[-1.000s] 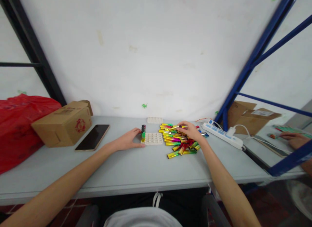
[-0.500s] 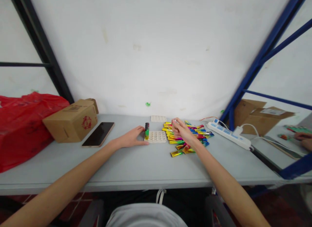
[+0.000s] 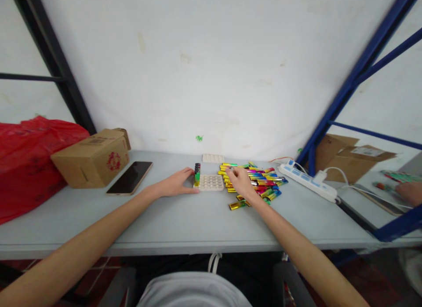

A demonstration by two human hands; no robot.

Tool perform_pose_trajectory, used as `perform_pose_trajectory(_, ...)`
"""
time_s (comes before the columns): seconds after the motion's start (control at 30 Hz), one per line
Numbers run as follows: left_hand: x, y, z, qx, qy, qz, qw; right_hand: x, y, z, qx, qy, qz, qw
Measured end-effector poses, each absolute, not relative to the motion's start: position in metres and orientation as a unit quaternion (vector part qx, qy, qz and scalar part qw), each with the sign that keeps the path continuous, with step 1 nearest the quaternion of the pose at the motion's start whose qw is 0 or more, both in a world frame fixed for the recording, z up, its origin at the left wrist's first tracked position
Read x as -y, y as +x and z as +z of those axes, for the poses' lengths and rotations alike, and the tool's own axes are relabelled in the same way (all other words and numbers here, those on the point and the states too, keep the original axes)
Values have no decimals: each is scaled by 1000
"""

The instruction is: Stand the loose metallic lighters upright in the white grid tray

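Observation:
Near the middle of the table lies a cream tray with round pockets (image 3: 211, 183). A row of shiny green and gold tubes with black tops (image 3: 197, 175) stands upright along its left side. My left hand (image 3: 178, 183) is at that side, thumb and fingers apart around the tray's left end. My right hand (image 3: 240, 181) is over the left part of a pile of shiny coloured tubes (image 3: 272, 181), its fingers pinched together. What they hold is too small to make out. Behind the first tray, a second cream tray (image 3: 213, 158) lies by the wall.
A phone (image 3: 130, 178), a cardboard box (image 3: 92, 159) and a red bag (image 3: 33, 162) are on the left. A white power strip (image 3: 308, 181) lies right of the pile, beside a blue frame post (image 3: 351, 85). Another person's hand (image 3: 409, 191) is at the far right.
My right hand has moved left and slightly lower over the pile, towards the tray. My left hand stays by the tray. The whole view has shifted slightly.

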State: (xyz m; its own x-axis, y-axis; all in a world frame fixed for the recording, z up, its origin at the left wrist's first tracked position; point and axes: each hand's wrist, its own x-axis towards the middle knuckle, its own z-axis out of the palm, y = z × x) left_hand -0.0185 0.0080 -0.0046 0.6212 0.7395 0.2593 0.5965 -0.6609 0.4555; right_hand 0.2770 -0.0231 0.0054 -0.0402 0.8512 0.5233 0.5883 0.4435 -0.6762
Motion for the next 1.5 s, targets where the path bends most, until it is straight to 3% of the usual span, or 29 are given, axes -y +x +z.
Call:
perform_pose_trajectory(0.3, -7, -18, -3, -365, 888, 220, 171, 31, 274, 10, 769, -473, 146, 405)
perform_pose_trajectory(0.63, -7, -19, -7, -344, 896, 226, 169, 25, 236, 31, 894, -336, 139, 263)
perform_pose_trajectory(0.87, -8, -19, -8, -352, 893, 224, 168, 14, 220, 14, 864, -379, 147, 296)
perform_pose_trajectory(1.1, -5, -18, -4, -346, 893, 226, 178, 19, 218, 8, 902, -349, 86, 239)
perform_pose_trajectory(1.27, -7, -18, -5, -342, 896, 224, 173, 30, 206, 9, 886, -429, 22, 172)
perform_pose_trajectory(1.5, -10, -19, -7, -372, 888, 215, 165, 21, 243, 20, 883, -413, -9, 223)
